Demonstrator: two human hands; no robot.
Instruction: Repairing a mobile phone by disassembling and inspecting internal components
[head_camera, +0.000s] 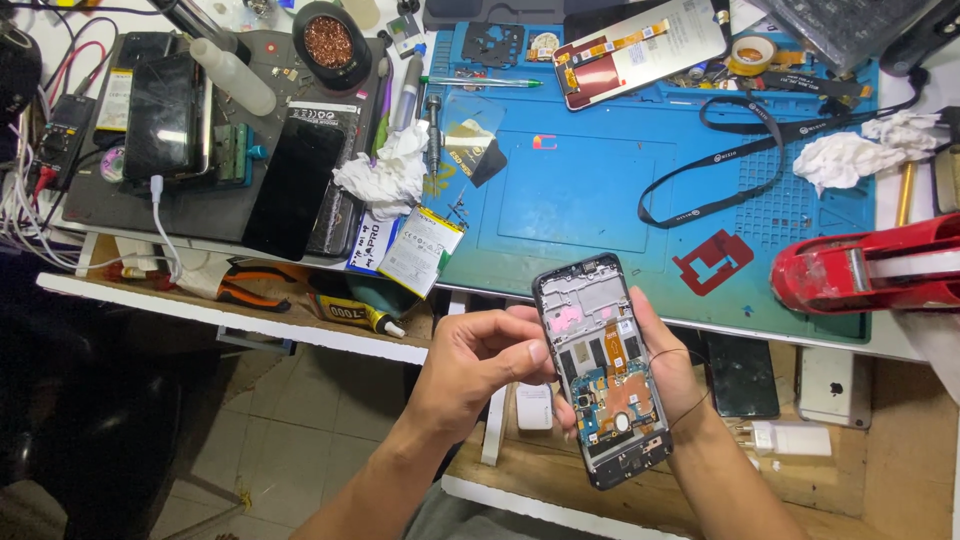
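An opened phone (600, 370) with its back off, showing a blue circuit board, copper patch and empty battery bay, lies in my right hand (668, 372), which cradles it from underneath below the desk edge. My left hand (478, 365) is closed beside the phone's left edge, its thumb and fingertips touching the frame near the middle. A thin black thread loops around my right wrist.
A blue work mat (600, 170) holds a removed phone screen (640, 45), a black lanyard (740, 150), tissues (850, 160) and a tape roll (752, 50). A loose battery (420, 250), red tape dispenser (870, 265), dark phones (295, 185) and a glue tube (360, 312) lie around.
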